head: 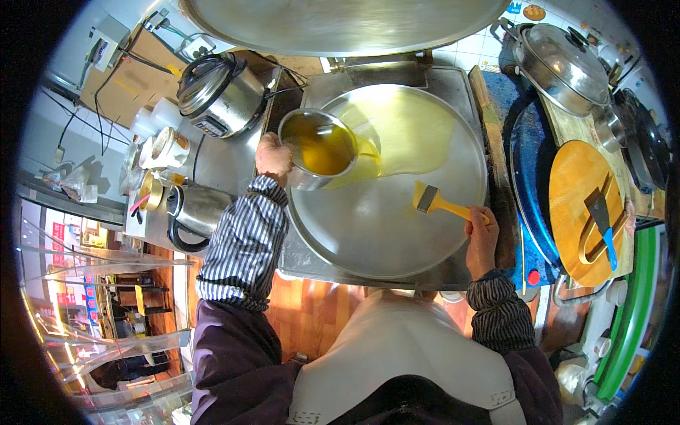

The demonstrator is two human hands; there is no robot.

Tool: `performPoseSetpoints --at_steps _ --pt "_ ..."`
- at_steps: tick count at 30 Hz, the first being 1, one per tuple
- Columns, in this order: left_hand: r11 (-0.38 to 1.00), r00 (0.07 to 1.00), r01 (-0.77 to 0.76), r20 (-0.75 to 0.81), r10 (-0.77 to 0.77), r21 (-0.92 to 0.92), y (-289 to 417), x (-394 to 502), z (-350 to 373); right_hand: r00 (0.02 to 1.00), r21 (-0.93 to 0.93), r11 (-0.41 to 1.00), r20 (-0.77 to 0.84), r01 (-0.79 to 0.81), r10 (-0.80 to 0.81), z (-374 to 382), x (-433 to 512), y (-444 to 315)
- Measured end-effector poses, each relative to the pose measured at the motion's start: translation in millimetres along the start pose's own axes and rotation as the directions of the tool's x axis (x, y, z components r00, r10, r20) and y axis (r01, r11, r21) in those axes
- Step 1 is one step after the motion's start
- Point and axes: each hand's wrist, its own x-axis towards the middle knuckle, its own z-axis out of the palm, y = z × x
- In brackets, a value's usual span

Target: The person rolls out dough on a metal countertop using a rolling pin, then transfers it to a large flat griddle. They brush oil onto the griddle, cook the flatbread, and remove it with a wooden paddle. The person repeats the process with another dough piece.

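My left hand (274, 158) grips a steel pot (313, 180) at its left side and tilts it to the right. Golden oil (325, 154) fills the pot and runs over its lip in a stream. It lands on a large round metal griddle pan (361, 228), where a pool of oil (414, 133) covers much of the far half. In my right hand (482, 239) is a basting brush (443, 204) with a yellow handle. Its bristles are over the pan's near right part, nearer me than the pool; I cannot tell whether they touch the metal.
Above the far side hangs a large round metal lid (345, 26). An electric pressure cooker (220, 95) and a steel kettle (199, 210) stand left. At right are a lidded steel pot (563, 66), a round wooden board (571, 212) and a blue-handled scraper (600, 223).
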Motion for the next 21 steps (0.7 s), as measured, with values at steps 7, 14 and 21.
performPoseSetpoints --at_steps 7,14,21 --pt "0.998 0.997 0.053 -0.06 -0.056 -0.042 -8 9 -25 1.0 0.029 1.0 0.005 0.011 -0.011 -9 5 -2" --pt "0.936 0.966 0.152 -0.153 -0.209 -0.318 -37 -36 -55 0.998 -0.029 1.0 0.063 -0.006 0.008 -11 20 2" --pt "0.793 0.927 0.297 -0.04 -0.374 -0.532 -69 -112 -57 0.985 -0.21 0.975 0.171 0.069 -0.032 3 39 4"
